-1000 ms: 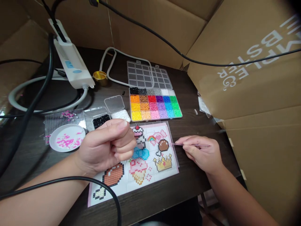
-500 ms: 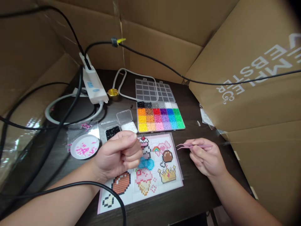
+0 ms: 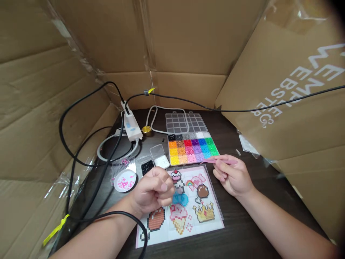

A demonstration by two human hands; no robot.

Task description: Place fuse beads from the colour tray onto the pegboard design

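My left hand point(image 3: 154, 189) is closed in a fist above the left part of a pattern sheet point(image 3: 207, 232), and no object shows in it. The sheet carries pixel pictures of a cupcake, an ice cream, a crown and other motifs, with a clear pegboard lying over it. My right hand point(image 3: 233, 176) grips pink tweezers point(image 3: 225, 161), which point left. Their tips appear near the front edge of the sorting box point(image 3: 192, 148), whose compartments hold beads in many colours. Small cases of black beads point(image 3: 147, 167) and white beads point(image 3: 161, 162) are behind my left fist.
A white dish point(image 3: 125, 180) of pink beads stands at the left by a small pegboard point(image 3: 122, 162). Behind are a power strip point(image 3: 132, 127) and a gold round container point(image 3: 147, 130). Black cables point(image 3: 107, 165) cross the left side and my left forearm. Cardboard walls point(image 3: 188, 43) surround the table.
The camera view has tilted up and shifted left, so the table appears lower and farther right. My right hand with the tweezers has come closer to the sorting box. My left fist stays closed.
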